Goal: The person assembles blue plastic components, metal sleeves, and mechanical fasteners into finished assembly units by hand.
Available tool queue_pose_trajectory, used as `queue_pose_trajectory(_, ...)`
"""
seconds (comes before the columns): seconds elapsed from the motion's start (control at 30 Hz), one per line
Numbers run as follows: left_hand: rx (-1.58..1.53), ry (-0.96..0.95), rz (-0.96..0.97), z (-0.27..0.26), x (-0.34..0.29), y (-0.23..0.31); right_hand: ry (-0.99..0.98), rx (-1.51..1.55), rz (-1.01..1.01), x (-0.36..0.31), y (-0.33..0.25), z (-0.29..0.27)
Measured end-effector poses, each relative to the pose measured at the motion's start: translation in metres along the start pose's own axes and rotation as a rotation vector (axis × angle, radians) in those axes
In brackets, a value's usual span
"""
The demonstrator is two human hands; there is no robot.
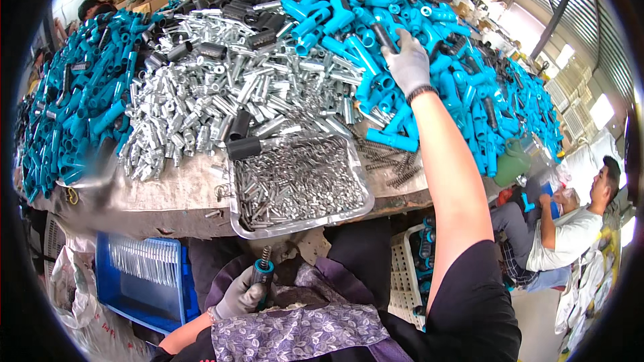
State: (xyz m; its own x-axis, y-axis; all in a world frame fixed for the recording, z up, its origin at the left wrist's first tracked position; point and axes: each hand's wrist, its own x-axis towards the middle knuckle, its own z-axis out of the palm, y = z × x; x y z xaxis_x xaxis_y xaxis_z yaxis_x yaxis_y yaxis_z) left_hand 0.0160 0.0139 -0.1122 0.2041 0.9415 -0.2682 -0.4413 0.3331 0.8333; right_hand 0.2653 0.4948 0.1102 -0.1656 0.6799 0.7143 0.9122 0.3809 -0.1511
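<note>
My left hand (241, 295), in a grey-white work glove, is low in front of my lap. It is closed round a black handle with a teal collar (263, 271), and a coil spring (266, 253) sticks up from its top. My right hand (408, 65), also gloved, is stretched far out over the heap of teal plastic tool bodies (355, 47). Its thumb and fingers are spread, right beside a black tube (383, 36) on the heap; whether they touch it is unclear. Below that arm lie loose springs (396, 161).
A metal tray (367, 205) of small pins and springs sits at the table's near edge. Behind it are piled silver metal sleeves (181, 107), with more teal parts (74, 121) at left. A blue bin (137, 302) and a pale crate (402, 281) stand below. A co-worker (570, 228) sits at right.
</note>
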Motion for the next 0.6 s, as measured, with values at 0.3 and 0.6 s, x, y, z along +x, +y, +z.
queue_pose_trajectory(0.3,0.295,0.177,0.144,-0.002,-0.008,0.014,0.031,0.093,-0.393,-0.01,0.01,-0.021)
queue_pose_trajectory(0.6,0.774,0.225,0.245,0.001,-0.008,0.044,-0.865,1.123,0.267,-0.241,-0.106,-0.174)
